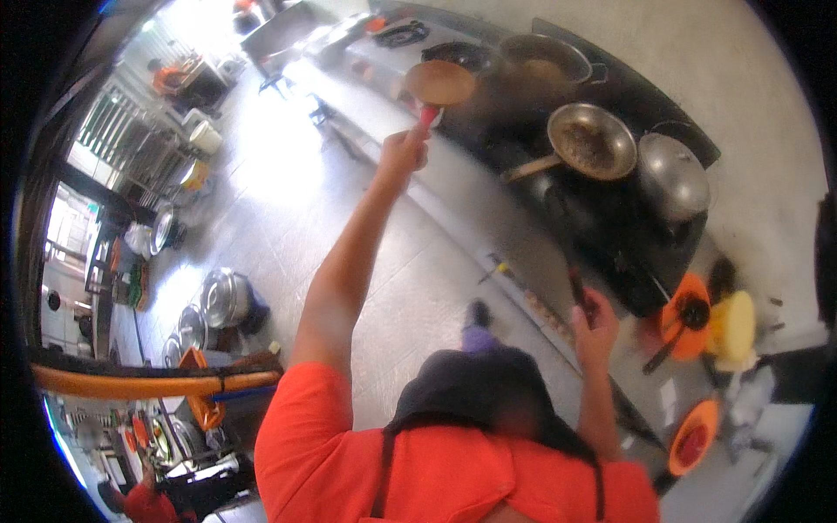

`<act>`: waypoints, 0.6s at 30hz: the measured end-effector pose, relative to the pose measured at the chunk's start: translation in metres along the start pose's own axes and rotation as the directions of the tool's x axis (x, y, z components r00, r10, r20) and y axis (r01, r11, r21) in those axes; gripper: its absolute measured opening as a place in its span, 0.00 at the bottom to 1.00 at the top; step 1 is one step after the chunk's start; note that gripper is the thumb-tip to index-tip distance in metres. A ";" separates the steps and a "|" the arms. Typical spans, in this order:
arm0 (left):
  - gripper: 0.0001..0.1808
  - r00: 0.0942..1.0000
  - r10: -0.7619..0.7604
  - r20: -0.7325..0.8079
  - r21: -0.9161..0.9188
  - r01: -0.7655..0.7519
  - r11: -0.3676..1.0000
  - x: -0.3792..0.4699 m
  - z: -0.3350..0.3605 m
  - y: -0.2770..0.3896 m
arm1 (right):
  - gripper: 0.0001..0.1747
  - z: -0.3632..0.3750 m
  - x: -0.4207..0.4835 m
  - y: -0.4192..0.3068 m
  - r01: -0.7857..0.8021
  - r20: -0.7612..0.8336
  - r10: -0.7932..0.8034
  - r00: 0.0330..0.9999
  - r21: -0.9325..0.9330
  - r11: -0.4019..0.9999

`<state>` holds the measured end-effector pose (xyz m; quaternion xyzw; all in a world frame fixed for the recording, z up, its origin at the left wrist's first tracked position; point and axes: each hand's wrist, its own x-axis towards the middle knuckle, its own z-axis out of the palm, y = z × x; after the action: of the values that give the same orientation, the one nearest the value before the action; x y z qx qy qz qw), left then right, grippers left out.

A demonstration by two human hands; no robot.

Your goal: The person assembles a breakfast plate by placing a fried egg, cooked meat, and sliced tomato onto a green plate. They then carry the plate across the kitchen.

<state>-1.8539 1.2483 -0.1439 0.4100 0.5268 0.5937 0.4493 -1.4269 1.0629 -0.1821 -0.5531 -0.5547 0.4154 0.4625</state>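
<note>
My left hand (404, 153) is stretched far forward, closed around the red handle of a small round pan (439, 84) with a tan face. The pan is held up near the front of the black stove (562, 202). My right hand (596, 323) is at the stove's near front edge, its fingers around a dark, slim handle (577, 286); the tool's far end is hard to make out. On the stove between the hands sits a steel frying pan (592, 142) with dark residue inside. Its handle points left.
A wide pan (546, 62) and a domed metal lid (675, 176) are on the stove. To the right stand an orange bowl (683, 327) with a dark utensil across it, a yellow container (732, 327) and another orange bowl (694, 435). Metal pots (225, 297) stand left. Other people work farther off.
</note>
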 end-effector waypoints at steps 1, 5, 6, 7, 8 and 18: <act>0.26 1.000 -0.013 0.002 -0.015 0.013 1.000 0.030 0.002 -0.005 | 0.21 0.004 0.010 0.003 -0.005 -0.020 0.006 1.000 0.040 0.999; 0.25 0.997 -0.080 -0.003 -0.038 0.080 0.996 0.137 0.011 -0.017 | 0.21 0.026 0.051 0.011 0.040 -0.083 -0.028 0.996 0.150 0.988; 0.25 0.996 -0.093 -0.002 -0.026 0.093 0.995 0.160 0.007 -0.021 | 0.21 0.027 0.059 0.003 -0.008 -0.055 0.018 0.998 0.165 0.986; 0.25 0.995 -0.098 0.004 -0.033 0.098 0.995 0.186 0.006 -0.025 | 0.21 0.027 0.069 -0.006 -0.042 -0.031 0.048 0.998 0.165 0.985; 0.25 0.999 -0.045 -0.013 0.104 0.046 0.993 0.210 -0.001 -0.033 | 0.21 0.034 0.075 -0.010 -0.031 -0.055 0.039 0.998 0.138 0.990; 0.32 0.953 -0.197 0.229 0.308 0.121 0.944 0.354 -0.065 -0.042 | 0.19 0.029 0.070 -0.049 -0.091 -0.560 0.095 0.823 0.035 0.995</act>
<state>-2.0046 1.5753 -0.1876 0.5007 0.5771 0.4131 0.4956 -1.4636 1.1321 -0.1374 -0.6755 -0.3653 0.2586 0.5860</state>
